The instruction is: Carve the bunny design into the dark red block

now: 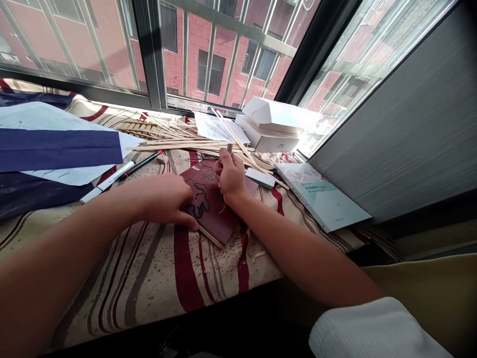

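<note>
A dark reddish-brown board [223,223] with black line drawing and carved marks lies at an angle on the striped cloth. My left hand [169,199] grips its left side, thumb along the near edge; the other fingers are partly hidden. Over the board's right part, my right hand [231,176] is closed in a fist around a carving tool [230,147], whose handle end sticks up above the fist. The tool's tip is hidden by my hand. Pale shavings and dark crumbs are scattered over the board and the cloth near it.
Thin wooden strips [179,144] are heaped behind the board, with a drawn sheet [219,127] and a white box [274,136] by the window. A book [324,199] and a white-and-green block [261,177] lie right; pens [139,164] and blue-and-white paper [55,149] lie left.
</note>
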`<state>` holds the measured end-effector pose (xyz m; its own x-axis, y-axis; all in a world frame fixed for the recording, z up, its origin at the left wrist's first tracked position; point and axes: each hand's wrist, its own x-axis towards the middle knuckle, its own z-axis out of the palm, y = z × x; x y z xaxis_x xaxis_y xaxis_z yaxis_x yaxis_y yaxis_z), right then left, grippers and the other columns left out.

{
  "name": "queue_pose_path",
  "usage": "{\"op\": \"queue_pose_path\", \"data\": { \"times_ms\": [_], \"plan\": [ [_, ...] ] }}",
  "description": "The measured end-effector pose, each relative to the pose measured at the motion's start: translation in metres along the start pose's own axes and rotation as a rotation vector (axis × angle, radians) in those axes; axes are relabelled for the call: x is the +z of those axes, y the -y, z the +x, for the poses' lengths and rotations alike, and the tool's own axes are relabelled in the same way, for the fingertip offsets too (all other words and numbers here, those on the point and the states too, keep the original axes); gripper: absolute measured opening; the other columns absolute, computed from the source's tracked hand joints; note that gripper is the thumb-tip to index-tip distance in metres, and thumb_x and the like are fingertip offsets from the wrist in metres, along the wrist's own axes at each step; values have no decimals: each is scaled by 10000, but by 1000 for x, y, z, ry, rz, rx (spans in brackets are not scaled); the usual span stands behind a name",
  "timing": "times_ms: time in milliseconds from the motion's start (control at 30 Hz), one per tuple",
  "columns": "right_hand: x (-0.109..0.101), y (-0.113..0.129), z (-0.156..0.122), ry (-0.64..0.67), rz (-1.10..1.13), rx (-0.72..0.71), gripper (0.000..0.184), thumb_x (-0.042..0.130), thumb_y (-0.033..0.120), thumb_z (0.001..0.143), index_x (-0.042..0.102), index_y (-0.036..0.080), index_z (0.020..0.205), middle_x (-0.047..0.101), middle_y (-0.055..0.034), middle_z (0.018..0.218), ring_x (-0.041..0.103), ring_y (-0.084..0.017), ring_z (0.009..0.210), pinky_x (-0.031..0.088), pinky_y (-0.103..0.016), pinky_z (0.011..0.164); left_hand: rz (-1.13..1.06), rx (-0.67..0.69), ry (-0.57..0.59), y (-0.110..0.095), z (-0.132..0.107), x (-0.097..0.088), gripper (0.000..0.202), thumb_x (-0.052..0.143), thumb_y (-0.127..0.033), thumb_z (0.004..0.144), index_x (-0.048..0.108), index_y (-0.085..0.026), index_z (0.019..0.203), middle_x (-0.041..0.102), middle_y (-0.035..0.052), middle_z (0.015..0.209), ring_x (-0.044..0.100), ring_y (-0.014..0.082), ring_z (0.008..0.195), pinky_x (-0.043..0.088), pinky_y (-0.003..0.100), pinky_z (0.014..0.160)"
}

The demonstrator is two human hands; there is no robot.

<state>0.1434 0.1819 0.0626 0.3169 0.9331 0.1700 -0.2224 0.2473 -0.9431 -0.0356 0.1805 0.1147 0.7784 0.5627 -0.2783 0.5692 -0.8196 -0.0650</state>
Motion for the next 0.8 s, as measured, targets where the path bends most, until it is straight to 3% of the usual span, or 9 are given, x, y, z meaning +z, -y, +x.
{"op": "queue_pose_path", "data": {
  "times_ms": [67,200,333,533,667,800],
  "plan": [
    [0,6,-3,-18,47,46,601,688,375,1209,398,267,693,364,107,537,282,-69,473,287,-191,435,12,-6,21,-1,-1,-2,536,917,-631,977,708,-249,663,754,66,697,600,245,601,320,381,590],
    [3,19,-10,35,145,151,647,715,511,1201,374,273,705,328,124,508,222,-61,420,209,-199,374,-6,-27,22,-3,-3,-4,545,937,-617,957,677,-252,647,741,53,683,601,232,595,310,372,587],
    [4,27,-13,3,204,251,641,698,572,1202,347,282,751,282,142,513,202,-64,419,204,-180,361,-20,-38,18,-4,-4,-3,554,959,-602,940,638,-251,656,732,46,690,586,226,604,306,363,589],
    [-4,27,-10,115,129,114,548,645,354,1231,414,268,741,388,116,535,286,-68,413,300,-188,386,-18,-15,31,-3,-4,-2,585,926,-592,977,592,-245,646,697,32,675,512,196,579,302,356,591],
    [-9,24,-6,193,96,93,502,645,347,1233,480,261,766,430,110,543,340,-75,430,338,-182,402,-75,-11,29,-2,-5,-1,553,947,-559,960,602,-251,656,726,45,694,545,211,596,314,364,598],
    [-7,21,-6,268,87,95,467,673,336,1226,496,265,800,438,114,551,310,-73,431,288,-188,389,-118,-9,-1,2,-3,3,562,976,-558,926,594,-261,640,715,56,668,559,224,583,316,384,599]
  ]
}}
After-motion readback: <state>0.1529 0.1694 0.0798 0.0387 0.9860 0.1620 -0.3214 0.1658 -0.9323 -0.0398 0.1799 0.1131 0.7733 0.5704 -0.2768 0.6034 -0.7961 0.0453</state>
